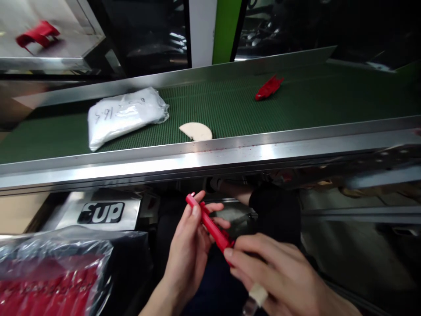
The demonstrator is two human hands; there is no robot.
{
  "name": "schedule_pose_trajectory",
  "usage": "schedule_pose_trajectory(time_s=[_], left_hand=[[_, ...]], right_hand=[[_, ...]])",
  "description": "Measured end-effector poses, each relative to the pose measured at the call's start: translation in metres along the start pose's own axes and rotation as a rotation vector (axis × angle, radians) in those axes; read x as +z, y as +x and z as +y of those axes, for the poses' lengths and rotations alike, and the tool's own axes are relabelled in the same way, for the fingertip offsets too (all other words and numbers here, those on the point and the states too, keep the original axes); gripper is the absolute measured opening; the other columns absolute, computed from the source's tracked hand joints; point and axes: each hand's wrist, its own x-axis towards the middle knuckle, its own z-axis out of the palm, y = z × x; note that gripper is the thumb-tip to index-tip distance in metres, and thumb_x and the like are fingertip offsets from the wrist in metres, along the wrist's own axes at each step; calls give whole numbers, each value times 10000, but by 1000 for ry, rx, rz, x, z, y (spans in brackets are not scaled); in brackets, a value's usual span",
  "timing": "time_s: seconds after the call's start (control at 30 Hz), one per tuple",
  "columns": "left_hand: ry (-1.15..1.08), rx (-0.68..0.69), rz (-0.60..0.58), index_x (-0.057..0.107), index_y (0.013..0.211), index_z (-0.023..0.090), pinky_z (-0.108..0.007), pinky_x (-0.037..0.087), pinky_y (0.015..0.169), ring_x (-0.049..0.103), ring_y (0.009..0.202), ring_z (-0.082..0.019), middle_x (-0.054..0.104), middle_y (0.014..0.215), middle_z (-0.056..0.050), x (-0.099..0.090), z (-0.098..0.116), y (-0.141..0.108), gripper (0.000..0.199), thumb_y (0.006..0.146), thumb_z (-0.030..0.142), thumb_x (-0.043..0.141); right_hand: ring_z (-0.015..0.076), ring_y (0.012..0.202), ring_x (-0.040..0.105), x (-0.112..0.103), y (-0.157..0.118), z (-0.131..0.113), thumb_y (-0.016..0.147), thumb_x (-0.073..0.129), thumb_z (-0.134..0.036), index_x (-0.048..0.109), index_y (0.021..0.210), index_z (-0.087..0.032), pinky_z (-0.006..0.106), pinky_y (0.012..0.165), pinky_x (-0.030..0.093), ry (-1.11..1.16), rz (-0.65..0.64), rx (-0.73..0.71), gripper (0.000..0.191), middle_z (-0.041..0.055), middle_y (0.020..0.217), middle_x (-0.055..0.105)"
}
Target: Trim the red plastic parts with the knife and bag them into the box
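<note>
A long, narrow red plastic part (pixel 212 226) is held between both hands above my lap. My left hand (pixel 190 245) grips its far end, the thumb on top and the other fingers partly spread beneath it. At its near end, my right hand (pixel 272 267) pinches it between thumb and fingers. Tucked against the palm side of my right hand is a small beige and greyish item (pixel 256 296); most of it is hidden, so its kind is unclear. Another red plastic part (pixel 269 87) lies on the green conveyor belt (pixel 230 107).
On the belt rest a white plastic-wrapped packet (pixel 126 115) with handwriting and a beige half-disc (pixel 197 131). The belt's metal edge (pixel 210 153) runs across in front of me. A clear-lined box of red parts (pixel 49 289) stands lower left. A red piece (pixel 38 35) sits upper left.
</note>
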Motion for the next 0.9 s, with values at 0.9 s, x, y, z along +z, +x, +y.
schedule_pose_trajectory(time_s=[0.9], left_hand=[[-8,2,-125,533,1050,202,-198,282,479,411,489,-42,572,783,6,4,-7,-35,234,896,367,595]], right_hand=[[222,921,587,-8,27,7,884,554,-22,596,1269,-144,409,767,490,-295,149,-90,406,73,1178,645]])
